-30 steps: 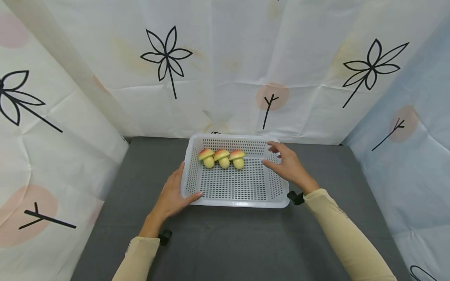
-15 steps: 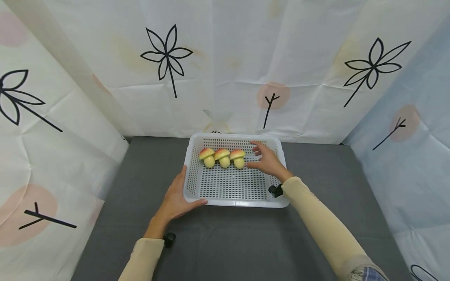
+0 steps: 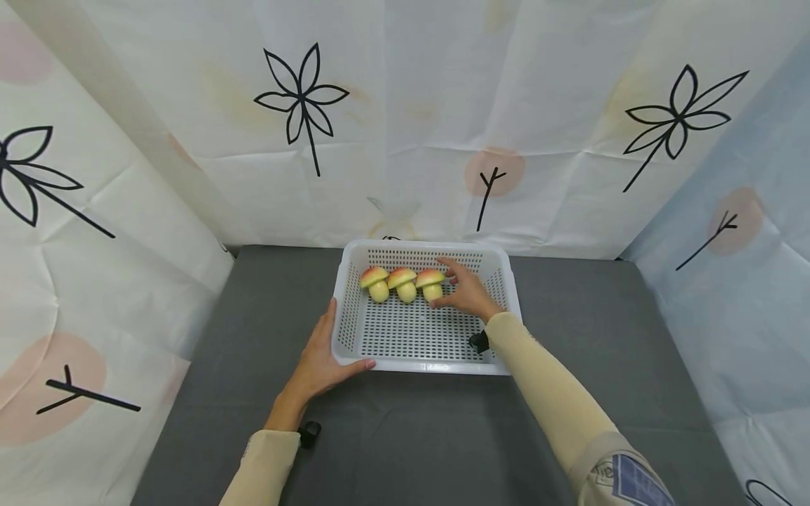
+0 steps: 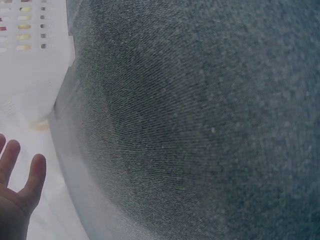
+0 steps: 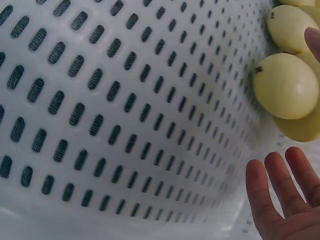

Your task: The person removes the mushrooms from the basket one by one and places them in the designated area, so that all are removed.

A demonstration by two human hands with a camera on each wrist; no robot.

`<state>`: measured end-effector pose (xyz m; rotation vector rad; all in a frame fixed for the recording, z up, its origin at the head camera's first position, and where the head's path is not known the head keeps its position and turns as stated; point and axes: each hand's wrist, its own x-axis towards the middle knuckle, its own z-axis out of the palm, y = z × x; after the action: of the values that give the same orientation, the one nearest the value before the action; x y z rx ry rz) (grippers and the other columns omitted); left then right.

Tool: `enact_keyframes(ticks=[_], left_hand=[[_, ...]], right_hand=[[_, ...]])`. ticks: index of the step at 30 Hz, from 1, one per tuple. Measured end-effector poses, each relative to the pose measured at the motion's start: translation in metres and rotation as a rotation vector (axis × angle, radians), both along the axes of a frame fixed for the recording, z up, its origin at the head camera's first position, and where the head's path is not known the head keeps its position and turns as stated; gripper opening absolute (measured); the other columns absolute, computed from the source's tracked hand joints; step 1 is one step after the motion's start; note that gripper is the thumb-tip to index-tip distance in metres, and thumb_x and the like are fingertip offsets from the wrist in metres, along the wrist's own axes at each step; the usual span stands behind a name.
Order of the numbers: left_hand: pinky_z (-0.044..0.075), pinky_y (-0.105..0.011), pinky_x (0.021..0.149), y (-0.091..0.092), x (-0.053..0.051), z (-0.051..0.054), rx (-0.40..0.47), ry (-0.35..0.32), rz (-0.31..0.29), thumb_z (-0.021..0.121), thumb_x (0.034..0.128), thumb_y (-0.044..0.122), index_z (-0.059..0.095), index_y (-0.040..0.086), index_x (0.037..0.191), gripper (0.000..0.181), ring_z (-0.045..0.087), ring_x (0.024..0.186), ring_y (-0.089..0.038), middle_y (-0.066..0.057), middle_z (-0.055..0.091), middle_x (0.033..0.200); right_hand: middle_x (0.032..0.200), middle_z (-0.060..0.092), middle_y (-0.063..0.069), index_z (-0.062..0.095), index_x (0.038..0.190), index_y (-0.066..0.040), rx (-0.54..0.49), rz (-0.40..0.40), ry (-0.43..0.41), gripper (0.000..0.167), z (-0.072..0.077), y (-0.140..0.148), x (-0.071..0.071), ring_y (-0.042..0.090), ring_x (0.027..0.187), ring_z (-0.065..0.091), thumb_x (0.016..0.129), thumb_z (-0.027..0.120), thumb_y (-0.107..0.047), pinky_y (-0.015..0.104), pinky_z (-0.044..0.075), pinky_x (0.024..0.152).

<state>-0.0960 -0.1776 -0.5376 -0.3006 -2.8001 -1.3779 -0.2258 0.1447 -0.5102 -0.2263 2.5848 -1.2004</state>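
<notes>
Head view looks forward and down from above — both wrist views, much nearer, share its basket (image 3: 418, 366).

Red-and-yellow mushrooms (image 3: 403, 285), white basket (image 3: 424, 366), grey tablecloth (image 3: 405, 439), black-flowered white backdrop (image 3: 411, 126)

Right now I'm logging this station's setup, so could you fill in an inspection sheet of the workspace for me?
Surface: dark grey cloth, with a white perforated basket on it.
Job's things: three yellow-and-red mushrooms in a row inside the basket, toward its far left.
Clutter: nothing seen.
Grips: left hand at the basket's near left corner, contact unclear; right hand inside, thumb and fingers spread about the rightmost mushroom, firm hold not shown.
Cables: nothing seen.
Surroundings: pale fabric walls at left, back and right, printed with black plant drawings.
</notes>
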Motion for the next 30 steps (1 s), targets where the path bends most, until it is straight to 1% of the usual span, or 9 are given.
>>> enact_keyframes(ticks=[3, 6, 14, 20, 24, 30], left_hand=[[0.032, -0.068, 0.105, 0.001, 0.000, 0.000, 0.016, 0.001, -0.001, 0.093, 0.0671, 0.050, 0.001, 0.025, 0.165, 0.137, 0.033, 0.142, -0.040, -0.015, 0.023, 0.163], [0.031, -0.068, 0.105, 0.001, 0.000, 0.001, 0.025, -0.004, 0.003, 0.093, 0.0669, 0.049, 0.001, 0.026, 0.165, 0.136, 0.032, 0.143, -0.040, -0.014, 0.022, 0.164], [0.031, -0.069, 0.105, 0.003, 0.001, 0.003, 0.032, 0.000, 0.010, 0.093, 0.0668, 0.048, 0.002, 0.026, 0.165, 0.136, 0.034, 0.140, -0.040, -0.014, 0.024, 0.163], [0.032, -0.068, 0.104, 0.003, 0.001, 0.003, 0.042, 0.001, 0.014, 0.094, 0.0667, 0.047, 0.002, 0.026, 0.165, 0.136, 0.036, 0.139, -0.039, -0.013, 0.024, 0.163], [0.033, -0.068, 0.104, 0.003, 0.001, 0.003, 0.053, -0.001, 0.016, 0.094, 0.0669, 0.047, 0.002, 0.027, 0.165, 0.135, 0.037, 0.138, -0.039, -0.013, 0.025, 0.163], [0.033, -0.067, 0.105, 0.004, 0.001, 0.001, 0.076, 0.009, 0.010, 0.094, 0.0667, 0.045, 0.003, 0.026, 0.165, 0.136, 0.038, 0.137, -0.038, -0.013, 0.025, 0.163]], right_hand=[[0.148, 0.047, 0.016, 0.035, 0.158, -0.023, -0.019, 0.000, -0.007, 0.102, -0.005, -0.001, 0.000, 0.036, 0.132, 0.046, 0.075, 0.092, -0.017, 0.055, 0.042, 0.103], [0.148, 0.047, 0.014, 0.035, 0.158, -0.021, -0.028, 0.002, -0.007, 0.101, -0.009, -0.002, 0.001, 0.034, 0.130, 0.047, 0.075, 0.092, -0.016, 0.053, 0.042, 0.103], [0.152, 0.045, 0.014, 0.036, 0.157, -0.017, -0.012, 0.012, 0.022, 0.100, -0.014, -0.006, 0.000, 0.035, 0.133, 0.048, 0.074, 0.092, -0.011, 0.051, 0.040, 0.107], [0.151, 0.046, 0.013, 0.040, 0.154, -0.016, 0.011, 0.003, 0.037, 0.097, -0.019, -0.007, -0.003, 0.036, 0.132, 0.050, 0.073, 0.092, -0.008, 0.050, 0.042, 0.106], [0.151, 0.047, 0.013, 0.040, 0.154, -0.015, 0.034, 0.003, 0.044, 0.096, -0.019, -0.008, -0.004, 0.035, 0.131, 0.051, 0.074, 0.092, -0.009, 0.049, 0.042, 0.105], [0.147, 0.049, 0.014, 0.041, 0.154, -0.014, 0.049, 0.006, 0.045, 0.094, -0.014, -0.007, -0.001, 0.034, 0.126, 0.052, 0.074, 0.092, -0.012, 0.049, 0.044, 0.102]])
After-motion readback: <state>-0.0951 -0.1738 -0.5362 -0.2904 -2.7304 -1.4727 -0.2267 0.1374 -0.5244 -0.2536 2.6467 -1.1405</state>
